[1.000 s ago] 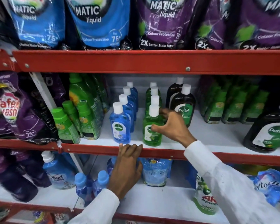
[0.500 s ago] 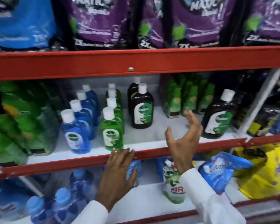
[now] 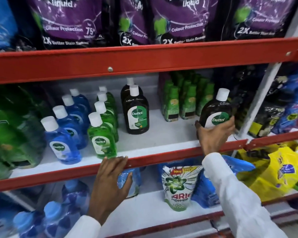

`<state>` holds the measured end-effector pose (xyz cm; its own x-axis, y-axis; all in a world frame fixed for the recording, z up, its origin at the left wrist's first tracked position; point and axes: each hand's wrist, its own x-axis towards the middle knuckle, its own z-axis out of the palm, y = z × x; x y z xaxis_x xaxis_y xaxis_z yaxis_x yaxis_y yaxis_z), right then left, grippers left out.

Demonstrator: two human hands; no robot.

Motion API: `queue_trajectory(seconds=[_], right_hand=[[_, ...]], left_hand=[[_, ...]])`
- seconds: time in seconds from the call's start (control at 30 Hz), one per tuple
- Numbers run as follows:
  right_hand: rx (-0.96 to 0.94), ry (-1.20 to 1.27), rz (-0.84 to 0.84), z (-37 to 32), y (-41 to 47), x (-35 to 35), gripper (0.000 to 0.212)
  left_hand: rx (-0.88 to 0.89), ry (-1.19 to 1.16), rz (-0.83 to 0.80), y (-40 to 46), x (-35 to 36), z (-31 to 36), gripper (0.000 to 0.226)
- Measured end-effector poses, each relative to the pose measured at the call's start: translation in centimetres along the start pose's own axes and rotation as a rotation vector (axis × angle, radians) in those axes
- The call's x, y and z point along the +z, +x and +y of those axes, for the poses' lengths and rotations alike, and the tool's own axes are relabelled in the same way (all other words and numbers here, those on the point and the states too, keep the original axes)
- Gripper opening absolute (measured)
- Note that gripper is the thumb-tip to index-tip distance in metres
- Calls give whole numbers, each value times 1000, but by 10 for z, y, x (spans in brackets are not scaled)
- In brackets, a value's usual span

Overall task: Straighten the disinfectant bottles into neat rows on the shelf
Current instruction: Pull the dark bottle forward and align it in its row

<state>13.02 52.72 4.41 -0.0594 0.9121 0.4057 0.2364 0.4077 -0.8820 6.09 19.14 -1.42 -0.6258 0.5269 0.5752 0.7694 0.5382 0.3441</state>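
right hand [image 3: 215, 133] clasped round stray brown bottle [image 3: 216, 112], far right of shelf [image 3: 162, 143] | judged bound for brown row [image 3: 136, 112] | left hand [image 3: 110, 182] released, flat on shelf lip, seemingly for balance

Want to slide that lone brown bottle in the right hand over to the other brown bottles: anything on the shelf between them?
Nothing visible. The right hand grips the brown bottle; bare white shelf runs from it to the brown row. The small green bottles stand farther back.
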Motion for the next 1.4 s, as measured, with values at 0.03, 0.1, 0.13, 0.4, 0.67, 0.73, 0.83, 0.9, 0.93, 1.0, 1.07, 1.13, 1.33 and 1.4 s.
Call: queue_trajectory(seconds=[0.03,0.1,0.13,0.4,0.67,0.73,0.83,0.9,0.93,1.0,1.07,1.13,1.33,1.4], right_hand=[[-9,6,-9,-3,-5,0,118],[-49,21,-44,-14,-24,2,116],[-75,32,-73,-21,-35,5,115],[-179,82,-353,-81,-134,45,109],[-174,8,-392,-85,-157,55,111],[-201,35,-450,-79,-153,50,118],[-214,110,-621,-64,-142,38,127],[-205,140,-773,-53,-127,30,120],[-223,126,-841,-47,-118,27,108],[-285,48,-905,-40,-101,24,82],[-317,1,-895,-38,-90,25,64],[-330,-1,-873,-38,-87,28,58],[-330,36,-822,-37,-89,35,54],[-325,47,-824,-36,-89,37,53]], left_hand=[[-7,-17,-1,-1,0,0,49],[-19,-29,-1,-1,2,0,48],[-24,-31,-3,0,3,1,47],[-56,-46,-43,-2,-2,-4,47],[-61,-82,-29,0,-2,-2,41],[-76,-76,12,6,-4,5,37],[-128,-65,44,23,-6,17,41],[-174,-136,23,37,-5,24,47],[-199,-190,2,45,-4,28,49],[-253,-270,-38,60,-1,34,50],[-299,-292,-58,73,2,37,46],[-352,-306,-50,81,4,36,40],[-426,-287,-2,83,15,29,42],[-445,-265,2,82,18,27,39]])
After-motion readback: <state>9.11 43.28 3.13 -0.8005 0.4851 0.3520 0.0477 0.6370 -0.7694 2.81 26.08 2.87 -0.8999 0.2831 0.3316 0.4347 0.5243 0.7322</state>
